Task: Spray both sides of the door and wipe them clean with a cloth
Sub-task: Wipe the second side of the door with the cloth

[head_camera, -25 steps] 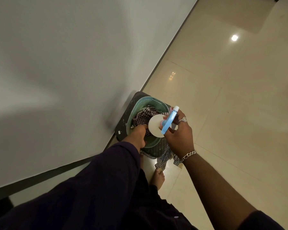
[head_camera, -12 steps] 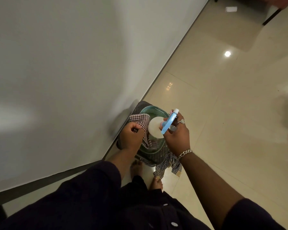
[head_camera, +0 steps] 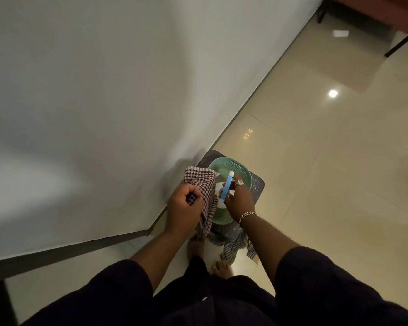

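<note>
I see the checked cloth (head_camera: pixel 201 184) bunched in my left hand (head_camera: pixel 184 209); the fingers are curled tight round it, and the cloth hangs from the fist, one part standing above the knuckles and one part falling below the wrist. It is lifted over the left edge of the green basket (head_camera: pixel 242 170). My right hand (head_camera: pixel 238 203) grips the spray bottle (head_camera: pixel 226 188) just beside the cloth: the fingers are closed round its neck, and the blue trigger head with a white tip points up and away from me. The white body of the bottle shows between the two hands. On this hand there is a ring (head_camera: pixel 239 182), and a chain bracelet (head_camera: pixel 246 216) on the wrist.

The basket is round with holes in its wall, and it stands on a dark stool (head_camera: pixel 257 187) close to the white surface (head_camera: pixel 104 102) at my left, which has a dark strip along its bottom edge. I cannot tell if this surface is the door or a wall. A second checked cloth (head_camera: pixel 236 247), bluish, hangs under the stool at its near side. Below it are my bare feet (head_camera: pixel 220 269) on the cream tiled floor (head_camera: pixel 327 184), and my dark sleeves fill the bottom of the view. Far at the top right stand dark furniture legs (head_camera: pixel 397 47)
</note>
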